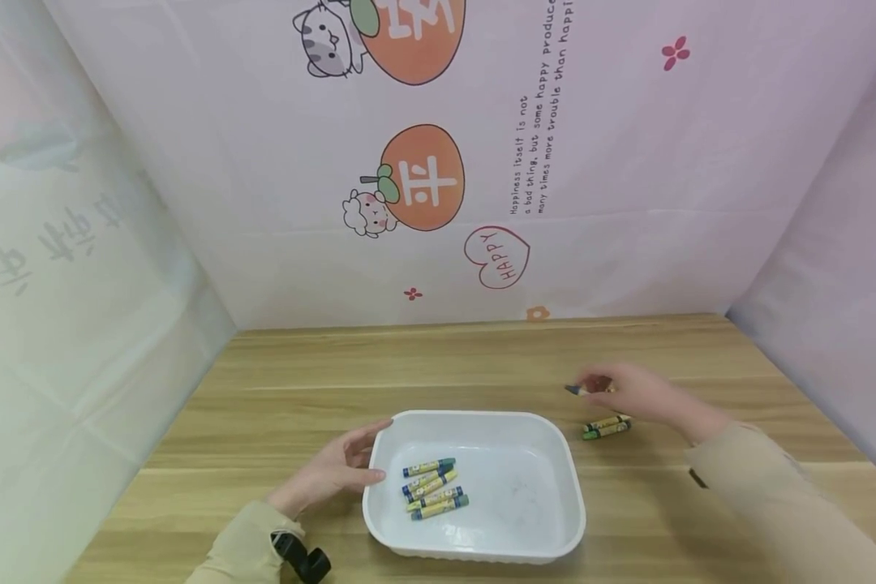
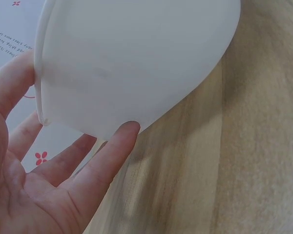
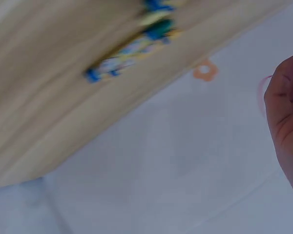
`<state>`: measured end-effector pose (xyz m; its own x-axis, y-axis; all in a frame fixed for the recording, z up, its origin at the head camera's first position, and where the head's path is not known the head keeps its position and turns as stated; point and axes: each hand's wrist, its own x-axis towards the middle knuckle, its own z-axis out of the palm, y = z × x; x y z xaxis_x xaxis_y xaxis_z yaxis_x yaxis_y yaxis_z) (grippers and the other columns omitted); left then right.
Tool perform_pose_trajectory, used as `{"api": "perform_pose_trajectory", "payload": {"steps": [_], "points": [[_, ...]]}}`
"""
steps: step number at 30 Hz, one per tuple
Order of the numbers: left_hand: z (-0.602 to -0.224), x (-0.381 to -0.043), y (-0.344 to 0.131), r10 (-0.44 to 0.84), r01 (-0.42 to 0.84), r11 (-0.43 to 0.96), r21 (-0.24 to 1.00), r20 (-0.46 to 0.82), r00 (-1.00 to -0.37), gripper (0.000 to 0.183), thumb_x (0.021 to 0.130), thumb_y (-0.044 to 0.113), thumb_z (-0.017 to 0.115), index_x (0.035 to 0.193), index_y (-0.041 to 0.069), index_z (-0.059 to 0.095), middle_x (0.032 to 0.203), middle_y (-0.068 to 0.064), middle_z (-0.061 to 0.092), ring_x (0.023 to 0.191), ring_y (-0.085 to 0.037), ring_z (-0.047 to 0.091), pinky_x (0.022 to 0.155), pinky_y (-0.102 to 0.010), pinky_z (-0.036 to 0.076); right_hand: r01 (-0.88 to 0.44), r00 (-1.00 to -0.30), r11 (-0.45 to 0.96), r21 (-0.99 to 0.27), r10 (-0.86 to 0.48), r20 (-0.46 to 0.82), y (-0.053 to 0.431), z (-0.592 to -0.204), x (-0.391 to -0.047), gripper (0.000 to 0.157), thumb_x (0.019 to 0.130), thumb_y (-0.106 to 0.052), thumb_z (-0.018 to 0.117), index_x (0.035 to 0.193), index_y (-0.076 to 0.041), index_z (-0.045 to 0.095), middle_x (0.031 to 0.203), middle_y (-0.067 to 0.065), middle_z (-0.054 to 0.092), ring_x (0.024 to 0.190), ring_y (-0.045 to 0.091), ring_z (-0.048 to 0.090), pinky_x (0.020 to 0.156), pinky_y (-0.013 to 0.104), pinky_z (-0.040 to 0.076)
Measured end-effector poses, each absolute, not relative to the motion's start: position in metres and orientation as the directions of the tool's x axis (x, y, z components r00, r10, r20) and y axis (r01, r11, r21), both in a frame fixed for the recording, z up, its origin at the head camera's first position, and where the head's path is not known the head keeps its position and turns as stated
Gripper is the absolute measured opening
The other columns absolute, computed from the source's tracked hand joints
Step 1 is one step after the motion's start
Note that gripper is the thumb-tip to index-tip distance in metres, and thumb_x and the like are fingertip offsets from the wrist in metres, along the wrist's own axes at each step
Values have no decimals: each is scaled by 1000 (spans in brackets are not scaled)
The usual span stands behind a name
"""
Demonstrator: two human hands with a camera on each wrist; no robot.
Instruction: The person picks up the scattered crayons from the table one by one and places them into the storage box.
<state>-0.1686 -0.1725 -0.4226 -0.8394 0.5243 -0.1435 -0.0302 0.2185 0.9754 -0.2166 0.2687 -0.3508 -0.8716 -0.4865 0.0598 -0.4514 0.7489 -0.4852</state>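
A white plastic tray [image 1: 518, 519] stands on the table with several crayons [image 1: 438, 507] in paper wrappers in its left half. My left hand [image 1: 343, 462] grips the tray's upper left corner, thumb over the rim; in the left wrist view its fingers reach the outer wall of the tray [image 2: 136, 63]. Right of the tray, my right hand [image 1: 624, 393] pinches a dark-tipped crayon [image 1: 575, 389] above the table. Just below that hand lie two crayons [image 1: 606, 428], side by side, one green-ended. The right wrist view shows crayons [image 3: 129, 53] blurred, with the right hand [image 3: 288, 112] at its edge.
The wood-grain table [image 1: 321, 381] meets a printed white cloth [image 1: 299, 268] at the back. More cloth hangs at the left and right sides. A black strap device [image 1: 302, 558] sits at the left sleeve.
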Motion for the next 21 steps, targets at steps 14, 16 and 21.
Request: {"api": "perform_pose_trajectory", "payload": {"steps": [14,16,21], "points": [[-424,-168,-173,522,-34,209,977,-141,-841,79,83,11,70,148,3,25,147,-29,31,129,-44,41,95,-39,51,-587,-731,580,-565,-679,63,128,-312,-225,14,87,-10,66,102,-10,68,85,-4,65,79,9,57,69,21,53],[-424,-167,-172,527,-35,203,979,-139,-838,80,83,12,71,148,3,25,148,-29,30,130,-44,41,95,-39,52,-576,-722,591,-565,-692,11,112,-313,-221,14,87,-10,66,101,-12,68,85,-5,64,79,10,57,69,21,53],[-424,-169,-171,532,-44,191,981,-141,-835,79,84,8,69,149,4,24,149,-29,28,131,-45,39,93,-39,52,-574,-699,654,-493,-705,-120,87,-327,-214,14,86,-12,68,100,-15,69,85,-7,63,80,9,56,68,19,52]]}}
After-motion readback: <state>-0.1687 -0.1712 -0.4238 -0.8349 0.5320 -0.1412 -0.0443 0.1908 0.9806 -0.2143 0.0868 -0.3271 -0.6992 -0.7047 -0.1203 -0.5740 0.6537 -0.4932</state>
